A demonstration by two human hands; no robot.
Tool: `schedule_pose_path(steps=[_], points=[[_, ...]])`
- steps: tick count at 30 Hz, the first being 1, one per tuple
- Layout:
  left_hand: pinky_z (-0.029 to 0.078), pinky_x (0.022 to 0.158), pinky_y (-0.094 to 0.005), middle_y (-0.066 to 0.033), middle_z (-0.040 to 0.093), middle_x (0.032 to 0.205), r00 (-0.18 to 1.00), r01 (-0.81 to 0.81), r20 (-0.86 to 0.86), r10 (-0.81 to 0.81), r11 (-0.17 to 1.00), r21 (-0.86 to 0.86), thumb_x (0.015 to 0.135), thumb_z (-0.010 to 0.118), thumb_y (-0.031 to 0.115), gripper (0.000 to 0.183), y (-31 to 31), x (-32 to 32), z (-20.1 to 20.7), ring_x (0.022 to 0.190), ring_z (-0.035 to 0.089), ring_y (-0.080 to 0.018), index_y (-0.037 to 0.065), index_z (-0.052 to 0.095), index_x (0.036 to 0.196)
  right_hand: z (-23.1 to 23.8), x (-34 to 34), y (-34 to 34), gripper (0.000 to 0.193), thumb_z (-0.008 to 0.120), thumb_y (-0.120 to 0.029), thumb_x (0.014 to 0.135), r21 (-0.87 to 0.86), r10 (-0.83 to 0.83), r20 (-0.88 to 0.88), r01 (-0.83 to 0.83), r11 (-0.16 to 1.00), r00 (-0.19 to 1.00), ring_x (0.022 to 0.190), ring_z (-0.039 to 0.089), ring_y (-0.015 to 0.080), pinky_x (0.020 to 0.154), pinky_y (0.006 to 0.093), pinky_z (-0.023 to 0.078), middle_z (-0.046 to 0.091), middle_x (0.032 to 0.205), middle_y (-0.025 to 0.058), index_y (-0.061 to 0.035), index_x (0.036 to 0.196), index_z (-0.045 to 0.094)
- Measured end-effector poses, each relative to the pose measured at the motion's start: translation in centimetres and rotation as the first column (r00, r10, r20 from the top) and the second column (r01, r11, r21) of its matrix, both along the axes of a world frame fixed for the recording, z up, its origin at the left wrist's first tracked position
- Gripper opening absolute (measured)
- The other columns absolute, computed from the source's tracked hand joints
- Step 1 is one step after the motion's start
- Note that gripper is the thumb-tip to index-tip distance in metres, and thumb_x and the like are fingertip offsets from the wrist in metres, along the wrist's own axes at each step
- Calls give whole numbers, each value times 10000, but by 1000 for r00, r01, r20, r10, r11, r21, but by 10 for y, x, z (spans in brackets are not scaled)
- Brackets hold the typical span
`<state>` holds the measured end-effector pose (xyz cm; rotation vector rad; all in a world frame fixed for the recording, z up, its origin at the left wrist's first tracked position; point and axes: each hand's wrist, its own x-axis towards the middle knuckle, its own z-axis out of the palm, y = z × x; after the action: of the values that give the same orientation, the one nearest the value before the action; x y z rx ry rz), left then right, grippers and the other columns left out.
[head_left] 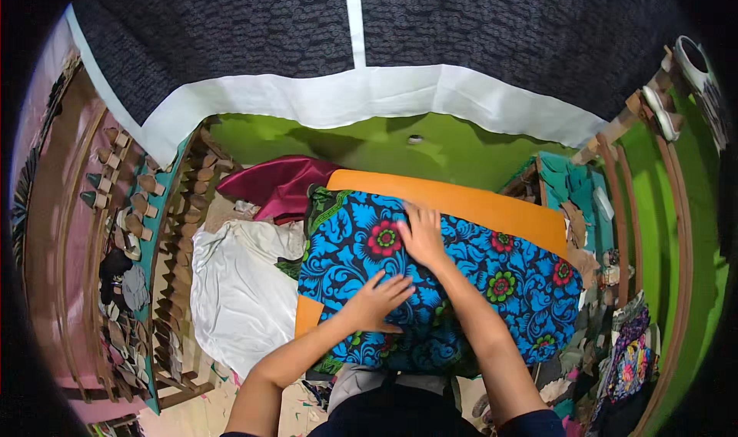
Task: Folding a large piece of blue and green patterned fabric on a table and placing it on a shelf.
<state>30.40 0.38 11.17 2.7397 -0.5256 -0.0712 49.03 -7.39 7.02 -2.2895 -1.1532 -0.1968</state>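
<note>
A blue and black patterned cloth [477, 283] with red and green flowers lies spread over an orange board [461, 199], whose surface shows along the far side and at the near left corner. My left hand [379, 302] rests on the cloth with its fingers spread. Farther off, my right hand [421, 235] lies flat on the cloth near a red flower, fingers stretched out. Neither hand grips anything. The cloth's near edge hangs close to my body and looks dark and creased there.
White satin fabric [238, 291] is heaped left of the board, with maroon satin [284, 183] behind it. Wooden racks with pegs [146, 206] stand at the left. Fabric scraps [569, 360] pile up at the right. A dark cloth with white borders [231, 37] hangs ahead before a green wall [461, 152].
</note>
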Motion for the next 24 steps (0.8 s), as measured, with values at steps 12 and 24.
schedule_pose_path(steps=[12,24], points=[[293,1023,-384,-75,407,1352,995,-61,92,41,975,215,818,432,147,459,-2,-28,-26,1230,400,-198,60,426,1269,-14,-129,-187,645,634,-404,750,-224,68,-97,-88,970,993,1261,284,405,984,647,156,287,1349,281,-94,1271,415],[297,1017,-417,-103,347,1386,994,-104,-10,112,949,296,765,517,106,578,6,-30,-24,1236,388,-227,87,367,1323,1,-113,-224,697,583,-93,697,-508,40,-67,-69,859,997,1290,256,374,1018,556,218,265,1379,244,-135,1350,344]])
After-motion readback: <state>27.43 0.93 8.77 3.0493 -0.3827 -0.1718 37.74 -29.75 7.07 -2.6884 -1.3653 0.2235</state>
